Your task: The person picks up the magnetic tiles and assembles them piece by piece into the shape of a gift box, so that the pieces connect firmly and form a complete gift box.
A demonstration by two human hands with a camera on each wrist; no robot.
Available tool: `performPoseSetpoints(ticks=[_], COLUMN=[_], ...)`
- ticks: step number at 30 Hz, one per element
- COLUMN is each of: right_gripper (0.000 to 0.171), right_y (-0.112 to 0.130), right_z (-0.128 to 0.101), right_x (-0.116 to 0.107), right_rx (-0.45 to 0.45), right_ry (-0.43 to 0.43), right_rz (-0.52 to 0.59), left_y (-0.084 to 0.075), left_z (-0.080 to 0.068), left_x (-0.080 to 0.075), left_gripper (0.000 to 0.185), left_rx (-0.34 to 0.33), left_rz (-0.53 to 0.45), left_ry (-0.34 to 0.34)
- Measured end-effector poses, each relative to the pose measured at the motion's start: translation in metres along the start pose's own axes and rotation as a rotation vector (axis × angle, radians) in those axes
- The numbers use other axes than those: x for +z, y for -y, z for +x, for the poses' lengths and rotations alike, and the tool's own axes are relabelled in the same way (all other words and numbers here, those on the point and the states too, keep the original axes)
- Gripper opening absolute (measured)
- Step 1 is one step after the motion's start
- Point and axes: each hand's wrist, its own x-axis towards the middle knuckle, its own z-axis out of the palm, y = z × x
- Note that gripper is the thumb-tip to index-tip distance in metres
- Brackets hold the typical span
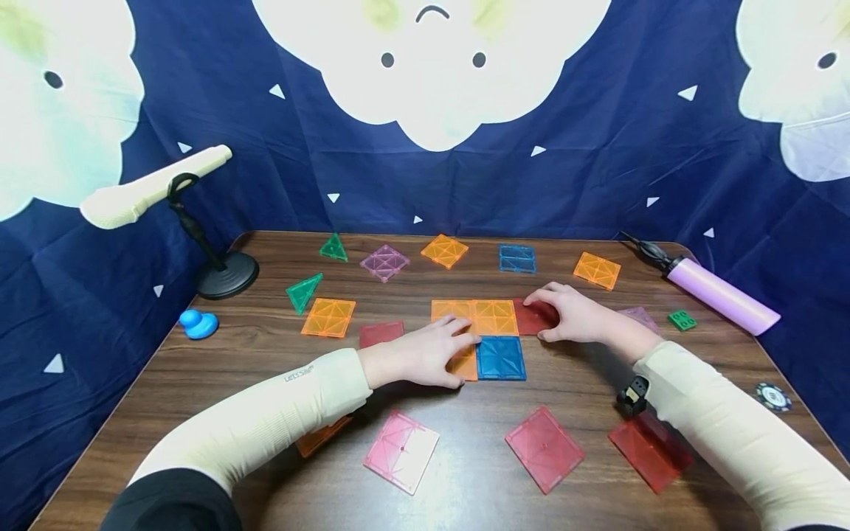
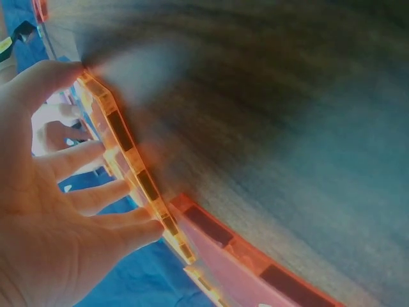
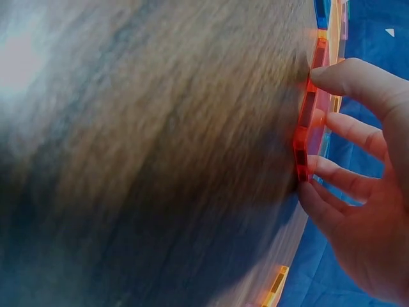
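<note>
Translucent magnetic tiles lie joined in the middle of the table. Two orange tiles (image 1: 494, 317) form the far row, with a blue tile (image 1: 502, 358) and another orange tile (image 1: 467, 363) nearer. My left hand (image 1: 426, 355) rests over that nearer orange tile, fingers spread and fairly straight; in the left wrist view, thumb and fingertips touch its edge (image 2: 137, 163). With thumb and fingers on its edges, my right hand (image 1: 574, 313) holds a red tile (image 1: 531, 321) flat at the right end of the far row. The right wrist view shows the red tile's rim (image 3: 305, 121).
Loose tiles lie around: a pink-red tile (image 1: 401, 450), red tiles (image 1: 544, 450), a blue tile (image 1: 517, 258), green triangles (image 1: 304, 293). A black stand (image 1: 228, 275) is left; a purple pump (image 1: 724, 296), green brick (image 1: 682, 319) and poker chip (image 1: 773, 397) are right.
</note>
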Motion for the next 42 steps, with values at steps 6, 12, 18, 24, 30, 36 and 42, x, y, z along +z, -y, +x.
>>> performPoseSetpoints(ticks=[6,12,18,24,30,36,42], right_gripper=[0.05,0.04,0.031,0.029,0.037,0.045,0.043], right_y=[-0.002,-0.005,-0.015,-0.032,-0.041,-0.034,-0.015], right_z=[-0.008,-0.029,-0.062,-0.092,-0.113,-0.12,-0.12], right_x=[-0.005,-0.021,-0.033,-0.037,-0.027,-0.016,-0.004], right_rx=[-0.013,0.059,0.217,0.286,0.221,0.152,0.075], right_ry=[-0.022,-0.061,-0.127,-0.173,-0.149,-0.162,-0.137], right_rz=[0.016,0.052,0.043,-0.017,-0.097,-0.104,-0.129], left_y=[-0.001,0.0,0.001,0.001,0.001,0.002,0.002], left_z=[0.0,0.001,0.001,0.001,0.001,0.001,0.001], left_x=[0.001,0.003,0.004,0.002,0.001,0.002,0.002], left_gripper=[0.076,0.076,0.076,0.077,0.076,0.076,0.077], left_rx=[-0.02,-0.014,-0.006,-0.012,-0.017,-0.016,-0.016], left_rz=[-0.017,-0.029,-0.022,-0.016,-0.015,-0.027,-0.027], left_ry=[0.018,0.016,0.006,0.007,0.015,0.013,0.013])
